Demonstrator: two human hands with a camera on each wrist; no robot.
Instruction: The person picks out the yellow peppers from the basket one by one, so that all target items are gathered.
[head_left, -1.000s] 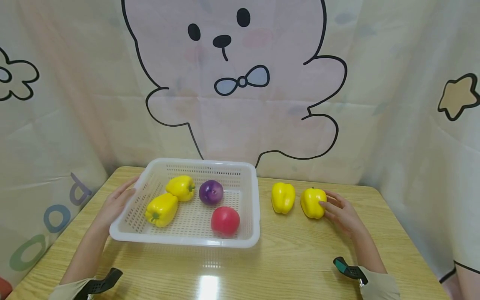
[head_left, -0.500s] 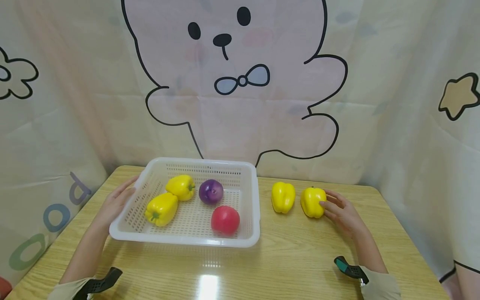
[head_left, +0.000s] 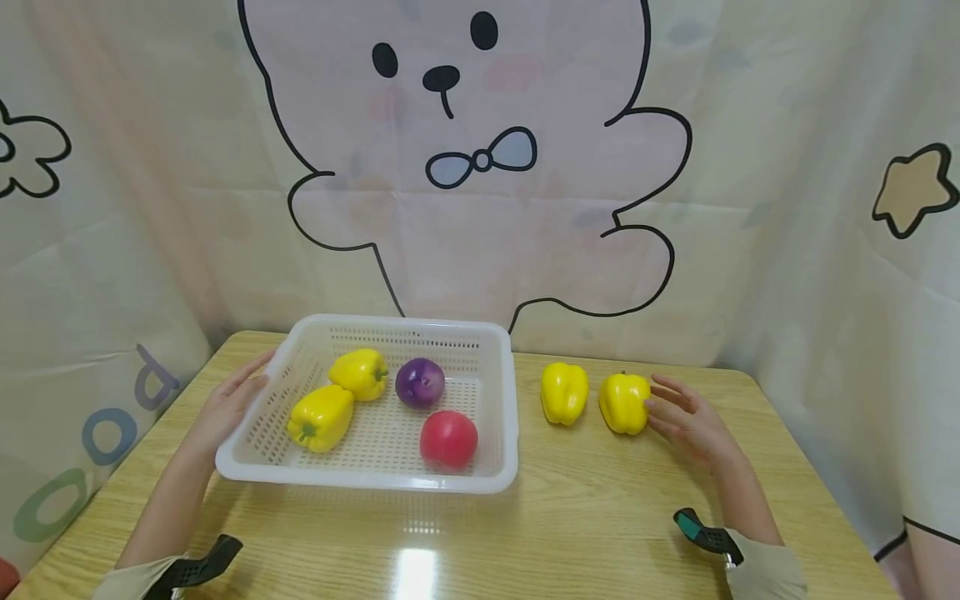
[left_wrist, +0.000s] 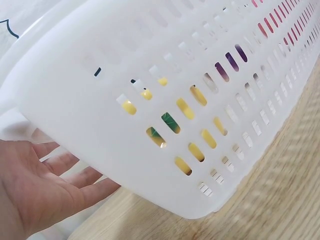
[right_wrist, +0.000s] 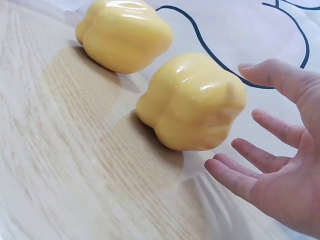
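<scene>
A white perforated plastic basket [head_left: 495,400] stands at the left of the table. In it are two yellow bell peppers [head_left: 321,418], a purple round fruit or vegetable [head_left: 420,383] and a pinkish-red ball-shaped one [head_left: 448,440]. My left hand [left_wrist: 55,187] rests by the basket's left end below the rim, fingers extended toward its wall; contact is unclear. My right hand [head_left: 693,423] is beside another yellow bell pepper [head_left: 624,403], fingers spread. In the right wrist view a small gap separates the fingertips from this pepper. A further yellow pepper [head_left: 564,393] lies to its left.
The wooden table [head_left: 585,525] meets a hanging cloth [head_left: 720,275] printed with a cartoon bear right behind the basket and peppers. More cloth hangs at both sides. A black band [head_left: 705,537] is strapped on the right wrist; the left wrist has a similar one.
My right hand has drawn slightly right, its fingers coming off the pepper they touched earlier. The left hand and the basket stay in place; the head view has shifted slightly.
</scene>
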